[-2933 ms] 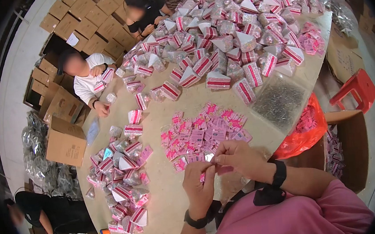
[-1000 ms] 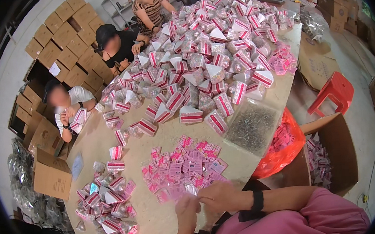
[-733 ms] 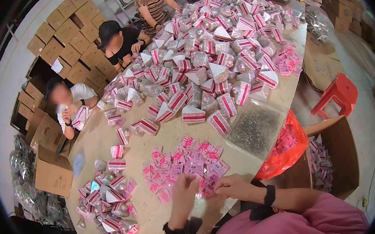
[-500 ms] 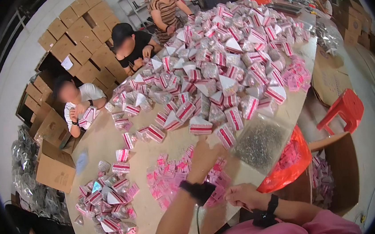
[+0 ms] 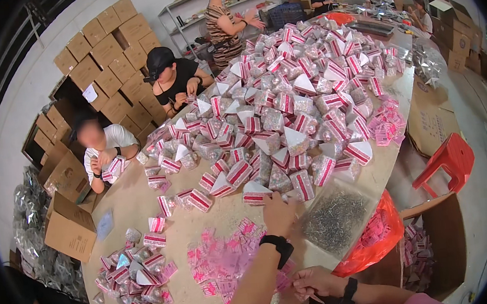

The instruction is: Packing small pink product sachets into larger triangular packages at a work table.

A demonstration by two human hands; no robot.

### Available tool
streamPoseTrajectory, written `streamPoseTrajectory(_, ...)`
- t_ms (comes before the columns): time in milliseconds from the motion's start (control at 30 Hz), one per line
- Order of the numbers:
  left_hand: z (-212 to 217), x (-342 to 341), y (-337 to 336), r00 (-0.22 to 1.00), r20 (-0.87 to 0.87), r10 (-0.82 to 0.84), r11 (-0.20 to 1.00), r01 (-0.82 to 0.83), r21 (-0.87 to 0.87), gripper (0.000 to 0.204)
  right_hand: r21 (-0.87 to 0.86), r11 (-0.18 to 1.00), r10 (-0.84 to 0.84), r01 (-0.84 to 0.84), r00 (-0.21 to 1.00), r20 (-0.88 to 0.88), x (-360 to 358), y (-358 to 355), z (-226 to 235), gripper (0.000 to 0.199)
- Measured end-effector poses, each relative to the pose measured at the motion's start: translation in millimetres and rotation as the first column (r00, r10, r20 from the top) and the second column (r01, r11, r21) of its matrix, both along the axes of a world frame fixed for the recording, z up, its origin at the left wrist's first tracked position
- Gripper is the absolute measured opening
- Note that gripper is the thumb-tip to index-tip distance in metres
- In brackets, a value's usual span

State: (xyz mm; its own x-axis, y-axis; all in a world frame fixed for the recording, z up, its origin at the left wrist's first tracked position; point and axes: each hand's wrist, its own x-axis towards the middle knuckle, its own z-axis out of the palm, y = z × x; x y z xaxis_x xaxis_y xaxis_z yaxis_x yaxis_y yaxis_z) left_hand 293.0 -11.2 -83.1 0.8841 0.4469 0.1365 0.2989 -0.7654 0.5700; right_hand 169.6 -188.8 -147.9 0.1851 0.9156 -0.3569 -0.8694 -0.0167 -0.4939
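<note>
My left hand [image 5: 280,213] reaches over the table to the near edge of a pile of clear bags with red-and-white striped card tops. Its fingertips are against one striped bag [image 5: 256,193]; the fingers are partly hidden, so their grip cannot be told. My right hand [image 5: 317,281] is closed at the table's near edge, pinching something thin and small that I cannot make out. Between and left of my arms lie loose pink printed cards [image 5: 229,257]. A clear tray of small metal pieces [image 5: 337,219] stands right of my left hand.
A smaller heap of striped bags [image 5: 136,277] lies at the left. An orange-red plastic bag [image 5: 372,230] hangs at the right edge above an open carton [image 5: 443,244]. A red stool [image 5: 447,163] stands beyond. Several people [image 5: 176,79] sit or stand around the table.
The view has tilted, so the table appears lower. My left hand has moved slightly farther into the pile's edge. The standing person across the table has raised their hands.
</note>
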Motion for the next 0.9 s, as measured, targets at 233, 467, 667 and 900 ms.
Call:
streamPoseTrajectory(233, 1, -39, 63, 0.987, 0.15, 0.063, 0.723, 0.058, -0.688, 0.039, -0.098, 0.994, 0.046, -0.038, 0.996, 0.082, 5, 2, 20, 0.01)
streamPoseTrajectory(467, 68, -151, 47, 0.85, 0.325, 0.415, 0.015, 0.351, -0.936, 0.037, -0.173, 0.984, 0.01, 0.047, 0.95, 0.312, 0, 4, 53, 0.013)
streamPoseTrajectory(667, 85, -220, 29, 0.791, 0.403, 0.461, 0.16, 0.373, -0.914, 0.061, -0.077, 0.992, -0.022, 0.102, 0.729, 0.684, -4, 22, 147, 0.014)
streamPoseTrajectory(900, 94, -249, 13, 0.742, 0.411, 0.53, 0.393, 0.215, -0.894, 0.068, 0.106, 0.973, -0.151, 0.205, 0.217, 0.965, -24, 53, 198, 0.018)
